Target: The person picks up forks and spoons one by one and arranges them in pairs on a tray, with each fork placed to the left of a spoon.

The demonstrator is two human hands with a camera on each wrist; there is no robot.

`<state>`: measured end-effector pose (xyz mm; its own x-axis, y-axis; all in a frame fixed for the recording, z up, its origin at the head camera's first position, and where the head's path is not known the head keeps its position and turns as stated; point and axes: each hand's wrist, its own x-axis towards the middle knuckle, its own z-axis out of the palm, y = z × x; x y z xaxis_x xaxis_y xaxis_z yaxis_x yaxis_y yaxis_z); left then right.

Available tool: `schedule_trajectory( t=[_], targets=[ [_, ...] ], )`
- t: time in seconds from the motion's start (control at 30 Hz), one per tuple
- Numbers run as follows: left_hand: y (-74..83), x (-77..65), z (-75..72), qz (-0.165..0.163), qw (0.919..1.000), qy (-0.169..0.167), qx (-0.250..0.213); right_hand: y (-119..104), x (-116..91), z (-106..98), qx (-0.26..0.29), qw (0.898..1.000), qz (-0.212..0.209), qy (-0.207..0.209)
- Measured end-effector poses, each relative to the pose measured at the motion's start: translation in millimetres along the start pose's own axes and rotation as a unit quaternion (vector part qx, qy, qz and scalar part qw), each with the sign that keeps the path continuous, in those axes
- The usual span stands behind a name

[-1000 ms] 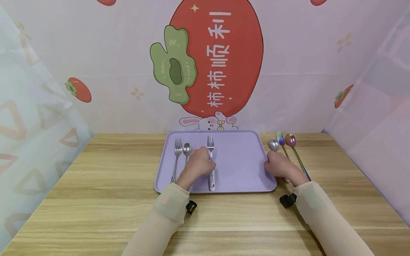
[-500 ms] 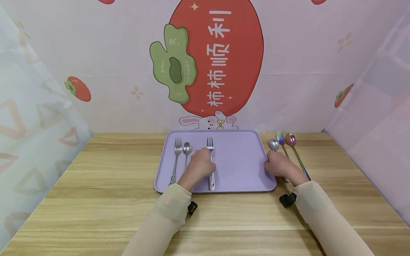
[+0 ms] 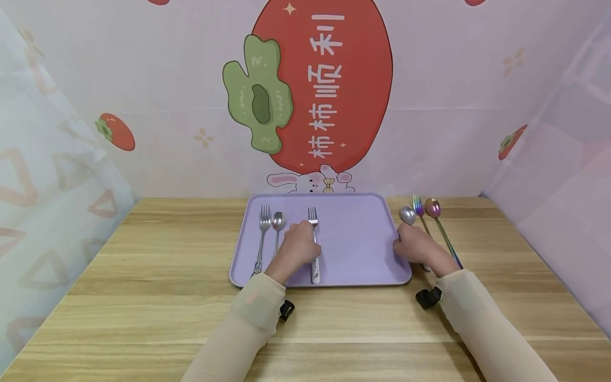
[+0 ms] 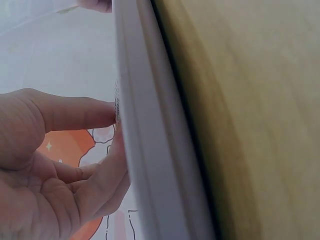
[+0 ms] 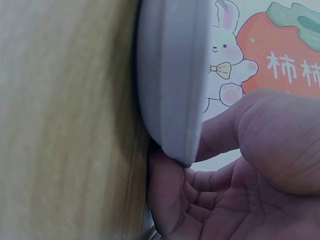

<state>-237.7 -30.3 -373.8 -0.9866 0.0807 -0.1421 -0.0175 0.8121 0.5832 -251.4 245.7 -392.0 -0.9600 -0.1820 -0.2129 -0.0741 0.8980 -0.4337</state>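
My left hand [image 3: 297, 245] pinches a fork [image 3: 315, 268] with a white patterned handle, over the middle of the lilac tray [image 3: 355, 239]. In the left wrist view, the thumb and fingers of the left hand [image 4: 55, 170] meet just above the tray rim [image 4: 150, 120], with a sliver of the handle between them. My right hand [image 3: 420, 246] grips the tray's right edge. The right wrist view puts its thumb inside the rim [image 5: 175, 85] and a curled finger outside. A silver fork [image 3: 264, 228] and a silver spoon [image 3: 279, 222] lie on the tray's left side.
Right of the tray, on the wooden table [image 3: 143, 286], lie a silver spoon [image 3: 408, 215], a rainbow-coloured fork [image 3: 418, 207] and a rainbow-coloured spoon [image 3: 441, 228]. The right hand partly covers the silver spoon. A printed cloth backdrop [image 3: 191, 79] stands behind the table.
The tines of the fork in my left hand have come slightly lower in the head view, and the left forearm has shifted slightly right. My right hand stays at the tray edge.
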Motion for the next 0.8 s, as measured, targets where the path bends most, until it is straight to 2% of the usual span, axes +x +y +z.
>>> schedule_trajectory(
  t=[0.53, 0.8],
  targets=[
    [0.1, -0.3, 1.8, 0.017, 0.9996, 0.0, 0.022, 0.8, 1.2, 1.3, 0.006, 1.0, 0.002, -0.001],
    [-0.3, 0.0, 2.6, 0.022, 0.9996, -0.008, 0.017, 0.5, 0.3, 0.7, 0.003, 1.0, 0.002, -0.001]
  ],
)
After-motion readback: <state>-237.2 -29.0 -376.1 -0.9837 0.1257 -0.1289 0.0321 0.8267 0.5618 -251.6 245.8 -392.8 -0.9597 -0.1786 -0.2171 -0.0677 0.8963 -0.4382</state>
